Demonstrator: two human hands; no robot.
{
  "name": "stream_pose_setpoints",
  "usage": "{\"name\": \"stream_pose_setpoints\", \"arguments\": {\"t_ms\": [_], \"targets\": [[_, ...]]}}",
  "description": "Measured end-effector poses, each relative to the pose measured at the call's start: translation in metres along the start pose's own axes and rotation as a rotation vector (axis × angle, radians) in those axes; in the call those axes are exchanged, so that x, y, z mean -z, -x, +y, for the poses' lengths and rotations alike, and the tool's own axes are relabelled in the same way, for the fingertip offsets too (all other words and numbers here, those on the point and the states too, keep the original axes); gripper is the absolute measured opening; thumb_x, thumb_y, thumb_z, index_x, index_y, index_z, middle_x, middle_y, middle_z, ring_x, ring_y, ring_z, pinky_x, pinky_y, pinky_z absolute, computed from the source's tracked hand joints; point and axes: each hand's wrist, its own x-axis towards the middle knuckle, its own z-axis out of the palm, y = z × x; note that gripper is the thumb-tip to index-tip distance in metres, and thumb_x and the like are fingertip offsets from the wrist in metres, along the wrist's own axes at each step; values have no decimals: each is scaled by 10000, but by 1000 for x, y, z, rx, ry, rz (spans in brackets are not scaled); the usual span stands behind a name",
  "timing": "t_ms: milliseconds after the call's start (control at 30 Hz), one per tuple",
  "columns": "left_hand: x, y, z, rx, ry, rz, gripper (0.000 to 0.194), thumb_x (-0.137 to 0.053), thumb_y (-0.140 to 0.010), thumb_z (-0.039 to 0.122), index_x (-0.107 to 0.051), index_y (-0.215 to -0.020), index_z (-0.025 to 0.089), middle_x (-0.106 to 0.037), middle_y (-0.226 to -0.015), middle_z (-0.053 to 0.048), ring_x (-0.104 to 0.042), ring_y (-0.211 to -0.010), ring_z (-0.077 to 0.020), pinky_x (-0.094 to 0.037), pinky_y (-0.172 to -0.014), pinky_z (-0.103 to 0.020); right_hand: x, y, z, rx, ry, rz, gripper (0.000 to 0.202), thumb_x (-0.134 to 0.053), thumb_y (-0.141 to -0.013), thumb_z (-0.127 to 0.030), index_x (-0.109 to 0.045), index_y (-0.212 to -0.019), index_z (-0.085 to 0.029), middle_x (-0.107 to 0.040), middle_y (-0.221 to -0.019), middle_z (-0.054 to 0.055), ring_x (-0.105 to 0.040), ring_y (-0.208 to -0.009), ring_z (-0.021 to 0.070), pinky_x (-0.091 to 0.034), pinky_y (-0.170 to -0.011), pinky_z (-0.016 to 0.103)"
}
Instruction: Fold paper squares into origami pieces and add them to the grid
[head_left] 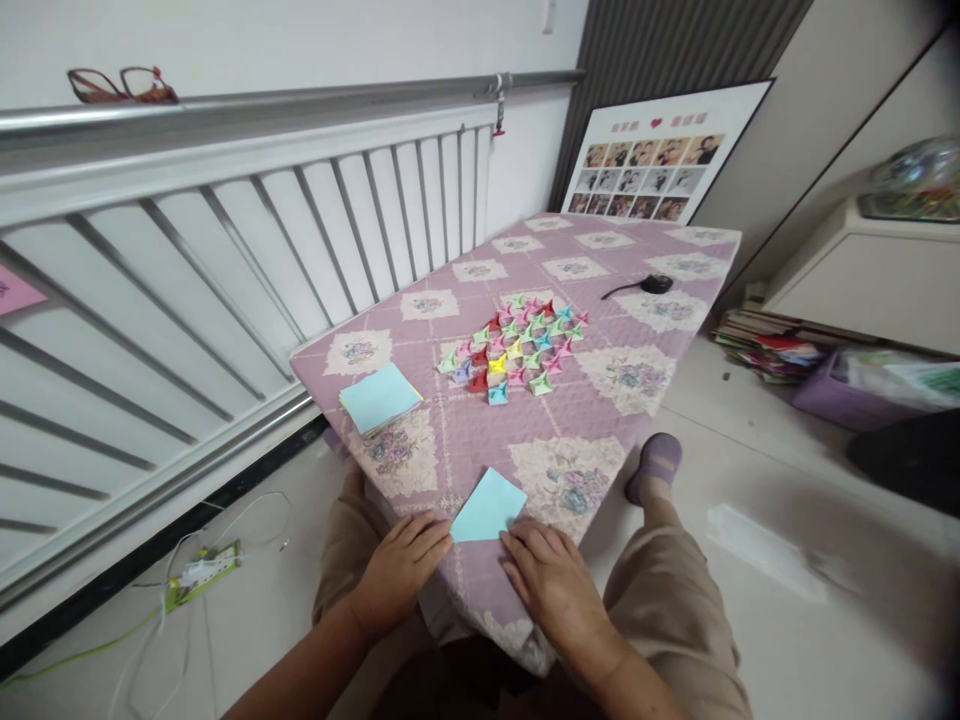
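A light-blue sheet of paper, with a straight folded-looking lower edge, lies on the tablecloth close in front of me. My left hand rests flat at its left corner, fingers stretched out and fingertips touching the paper. At the lower right corner, my right hand lies with fingers extended and tips against the edge. Farther back on the left sits a stack of square paper, light blue on top with yellow showing beneath. Beyond the middle stand several small folded paper pieces in many colours, set in rows.
A flowered purple tablecloth covers the tapering table. A black object with a thin tail lies at the far right. White radiator runs along the left, with glasses on its pipe. A power strip lies on the floor.
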Motion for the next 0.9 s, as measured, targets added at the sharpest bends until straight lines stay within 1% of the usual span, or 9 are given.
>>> {"name": "stream_pose_setpoints", "arguments": {"t_ms": [100,233,333,400,500,600,667,767,900], "targets": [[-5,1,0,6,17,11,381,-452,-917,170,-531,-1284,238,-542,-1348,-31,-395,-1296,-195,-337,-1077,-365,7,-2,4,-34,-7,-8,219,-495,-931,-288,-654,-1057,-206,-657,-1025,59,-565,-994,215,-392,-875,369],[-7,0,1,28,52,21,369,-465,-921,186,-535,-1279,238,-545,-1346,-31,-395,-1294,-196,-339,-1079,-369,13,-15,-7,-68,-44,24,176,-517,-920,-277,-662,-985,-202,-644,-950,63,-561,-890,214,-398,-807,366],[-4,-1,1,45,86,19,379,-485,-908,173,-526,-1279,241,-543,-1351,-8,-395,-1292,-193,-338,-1091,-370,7,-28,-20,3,-120,-36,130,-552,-896,-228,-659,-970,-220,-633,-923,49,-556,-870,201,-409,-789,342],[-1,-1,0,34,93,-2,411,-480,-898,142,-509,-1295,241,-528,-1368,-7,-381,-1308,-189,-340,-1096,-371,1,-35,-22,-8,-137,-81,135,-604,-858,-208,-657,-982,-217,-623,-909,46,-554,-857,197,-421,-777,329],[1,2,-1,19,95,-33,478,-457,-870,80,-482,-1323,228,-500,-1396,-22,-365,-1329,-181,-360,-1091,-367,-5,-42,-15,-29,-134,-141,129,-647,-826,-197,-659,-953,-212,-612,-900,41,-551,-846,191,-429,-762,310],[1,5,0,38,119,-14,496,-445,-831,30,-505,-1296,192,-519,-1375,-39,-380,-1322,-182,-377,-1086,-365,-3,-43,-5,29,-71,-191,80,-636,-841,-214,-654,-919,-211,-608,-890,39,-549,-859,199,-425,-763,311],[2,2,4,83,175,39,410,-452,-838,47,-563,-1211,175,-575,-1298,-50,-434,-1274,-185,-384,-1084,-372,0,-43,-2,84,-4,-211,43,-607,-866,-229,-642,-880,-210,-606,-869,35,-546,-850,204,-421,-756,317],[7,-9,13,227,286,137,257,-487,-869,125,-607,-1089,180,-624,-1165,-56,-530,-1135,-187,-434,-1030,-381,2,-42,-5,145,78,-207,57,-573,-884,-206,-621,-854,-212,-601,-845,26,-536,-821,201,-413,-736,318],[13,-30,24,317,295,170,267,-541,-858,158,-591,-1117,196,-599,-1163,-58,-526,-1098,-212,-457,-971,-404,1,-40,-8,157,116,-165,58,-583,-871,-167,-608,-844,-211,-594,-832,25,-530,-807,196,-407,-713,307]]}}
